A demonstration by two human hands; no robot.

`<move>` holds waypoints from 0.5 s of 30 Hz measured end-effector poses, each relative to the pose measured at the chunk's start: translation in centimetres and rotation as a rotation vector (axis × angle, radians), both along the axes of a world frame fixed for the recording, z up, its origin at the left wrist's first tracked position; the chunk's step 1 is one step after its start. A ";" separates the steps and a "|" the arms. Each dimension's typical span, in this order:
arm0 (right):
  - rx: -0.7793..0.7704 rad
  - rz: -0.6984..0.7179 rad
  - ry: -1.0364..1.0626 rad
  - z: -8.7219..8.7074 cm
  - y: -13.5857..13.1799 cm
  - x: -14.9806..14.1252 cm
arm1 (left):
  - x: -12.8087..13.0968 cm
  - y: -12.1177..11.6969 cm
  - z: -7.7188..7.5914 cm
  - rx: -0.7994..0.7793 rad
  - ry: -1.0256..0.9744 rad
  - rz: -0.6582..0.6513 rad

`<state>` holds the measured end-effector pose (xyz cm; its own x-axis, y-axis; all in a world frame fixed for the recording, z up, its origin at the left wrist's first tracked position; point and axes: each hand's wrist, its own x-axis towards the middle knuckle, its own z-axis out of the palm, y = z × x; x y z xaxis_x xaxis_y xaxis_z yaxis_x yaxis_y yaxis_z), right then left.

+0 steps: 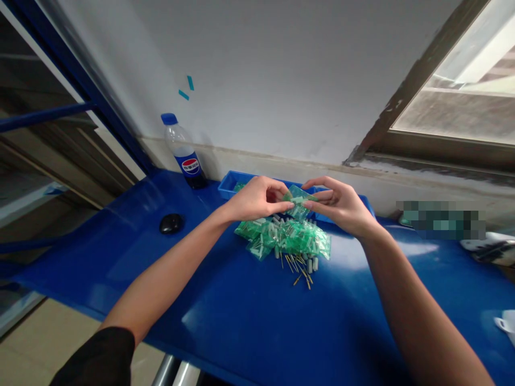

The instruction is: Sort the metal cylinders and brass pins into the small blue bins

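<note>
Between my two hands, over the pile, is a small clear green plastic bag (299,202) with whitish pieces inside. My left hand (261,198) pinches its left side between thumb and fingers. On the opposite side my right hand (336,202) grips the bag the same way. Below them on the blue table lies a heap of similar green bags (300,238). Loose thin brass-coloured pins (300,265) and small white cylinders (313,265) spill out at the heap's front. Behind my hands stand blue plastic trays (229,185), partly hidden; some green bags show in the left one.
A cola bottle (187,155) stands by the wall at the back left, with a black rounded object (171,223) in front of it. Blurred items (442,220) lie at the right, and a white object (507,324) sits at the right edge. The blue table (241,321) ends at the front left.
</note>
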<state>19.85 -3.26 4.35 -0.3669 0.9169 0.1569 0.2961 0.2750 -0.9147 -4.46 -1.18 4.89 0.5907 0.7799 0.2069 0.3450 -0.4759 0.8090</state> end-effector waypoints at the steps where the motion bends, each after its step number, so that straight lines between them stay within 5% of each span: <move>1: -0.005 0.003 -0.003 0.0 0.0 0.0 | 0.0 -0.1 0.0 -0.006 -0.003 0.000; 6: 0.019 0.022 -0.072 -0.4 0.2 -0.3 | -0.6 -0.1 0.8 0.088 0.088 0.054; 10: 0.103 0.016 -0.270 -0.5 0.5 0.3 | -2.1 0.8 1.1 0.319 0.335 0.268; 15: 0.124 0.076 -0.565 0.1 0.3 2.4 | -3.9 3.0 -0.6 0.514 0.619 0.517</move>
